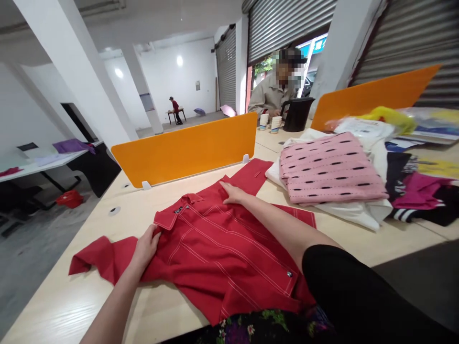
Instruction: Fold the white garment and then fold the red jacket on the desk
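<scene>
A red jacket [215, 248] with white stitching lies spread front side up on the light wood table. Its collar points away from me and slightly left. One sleeve stretches left, while the other runs to the back right. My left hand [146, 247] is closed on the jacket cloth at the shoulder beside the collar. Across the jacket reaches my right arm in a black sleeve. My right hand [233, 193] rests on the far shoulder, its thumb and fingers apart. Metal buttons show at the collar and near the hem.
Right of the jacket lies a folded pink garment [330, 167] on white cloth, beside dark and magenta clothes [419, 191]. Orange dividers [193, 148] edge the table [46, 306]. Behind them, a person [267, 95] is near paper cups [276, 125] and a black pitcher [298, 114].
</scene>
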Action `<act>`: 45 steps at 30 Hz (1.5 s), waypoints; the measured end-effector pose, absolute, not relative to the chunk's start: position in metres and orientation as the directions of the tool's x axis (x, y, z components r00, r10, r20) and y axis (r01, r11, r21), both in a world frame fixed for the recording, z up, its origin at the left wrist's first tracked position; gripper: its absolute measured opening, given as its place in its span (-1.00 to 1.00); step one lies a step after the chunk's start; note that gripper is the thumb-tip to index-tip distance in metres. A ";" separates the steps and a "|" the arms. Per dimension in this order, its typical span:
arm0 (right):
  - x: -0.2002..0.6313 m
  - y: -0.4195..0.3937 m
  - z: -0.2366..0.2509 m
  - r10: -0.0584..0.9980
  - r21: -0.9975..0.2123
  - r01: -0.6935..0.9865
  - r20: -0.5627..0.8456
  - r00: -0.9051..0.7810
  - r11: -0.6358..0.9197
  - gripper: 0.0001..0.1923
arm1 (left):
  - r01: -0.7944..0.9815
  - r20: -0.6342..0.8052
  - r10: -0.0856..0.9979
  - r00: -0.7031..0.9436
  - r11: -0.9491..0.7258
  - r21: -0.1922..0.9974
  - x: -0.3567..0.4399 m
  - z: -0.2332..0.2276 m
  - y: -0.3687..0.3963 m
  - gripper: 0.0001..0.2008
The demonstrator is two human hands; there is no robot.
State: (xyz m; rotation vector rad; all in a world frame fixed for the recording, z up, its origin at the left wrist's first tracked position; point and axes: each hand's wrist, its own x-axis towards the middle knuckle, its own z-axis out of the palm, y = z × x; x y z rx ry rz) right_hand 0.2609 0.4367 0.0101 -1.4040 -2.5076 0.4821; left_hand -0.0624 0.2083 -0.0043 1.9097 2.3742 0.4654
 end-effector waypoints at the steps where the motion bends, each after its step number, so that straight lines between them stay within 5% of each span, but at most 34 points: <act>1: 0.257 0.440 0.009 0.843 -0.412 0.774 -0.026 -0.538 0.481 -0.08 | 0.931 0.132 0.969 -0.208 0.155 0.330 -0.064 -0.001 0.197 -0.76; 4: 0.258 0.438 0.009 0.773 -0.481 0.711 -0.102 -0.626 0.513 -0.33 | 0.921 -0.011 0.992 -0.125 0.120 0.371 -0.074 0.005 0.165 -0.79; 7: 0.272 0.420 0.011 0.738 -0.591 0.630 -0.084 -0.670 0.504 -0.60 | 0.963 -0.198 0.969 -0.145 0.184 0.196 -0.090 0.007 0.143 -0.78; 9: 0.285 0.406 0.014 0.744 -0.637 0.602 -0.066 -0.665 0.482 -0.68 | 0.966 -0.196 0.954 -0.229 0.247 0.074 -0.097 0.015 0.139 -0.72; 12: 0.300 0.395 0.032 0.815 -0.650 0.616 0.010 -0.580 0.446 -0.78 | 0.928 -0.011 0.928 -0.372 0.372 -0.037 -0.095 0.050 0.155 -0.69; 14: 0.301 0.399 0.052 0.890 -0.660 0.616 0.195 -0.412 0.430 -0.74 | 0.902 0.183 0.892 -0.413 0.428 -0.053 -0.086 0.084 0.183 -0.70; 17: 0.289 0.415 0.077 0.876 -0.659 0.614 0.466 -0.120 0.434 -0.59 | 0.881 0.597 0.685 -0.418 0.466 0.082 -0.068 0.129 0.236 -0.65; 20: 0.281 0.426 0.070 0.881 -0.634 0.660 0.465 -0.091 0.402 -0.36 | 0.892 0.640 0.627 -0.445 0.378 0.250 -0.052 0.134 0.272 -0.48; 23: 0.298 0.420 0.026 0.874 -0.521 0.737 0.444 -0.197 0.430 -0.32 | 0.978 0.670 0.713 -0.207 0.178 0.113 -0.038 0.090 0.265 -0.39; 25: 0.320 0.406 -0.012 0.857 -0.419 0.771 0.414 -0.307 0.479 -0.40 | 0.994 0.596 0.798 -0.092 0.108 0.008 -0.032 0.043 0.238 -0.44; 30: 0.367 0.357 -0.068 0.822 -0.215 0.797 0.241 -0.516 0.564 -0.50 | 0.985 0.164 0.981 -0.105 0.125 -0.118 -0.038 -0.051 0.157 -0.49; 38: 0.381 0.292 -0.048 0.839 -0.013 0.878 0.303 -0.452 0.478 -0.74 | 0.971 0.002 0.986 -0.168 0.166 -0.175 -0.051 -0.058 0.111 -0.49; 42: 0.397 0.280 -0.052 0.855 -0.060 0.902 0.351 -0.381 0.427 -0.74 | 0.936 -0.093 0.983 -0.160 0.121 -0.329 -0.059 -0.052 0.093 -0.50; 45: 0.406 0.296 -0.047 0.923 -0.306 0.882 0.255 -0.288 0.359 -0.74 | 0.916 -0.052 0.983 -0.177 0.145 -0.375 -0.058 -0.034 0.108 -0.55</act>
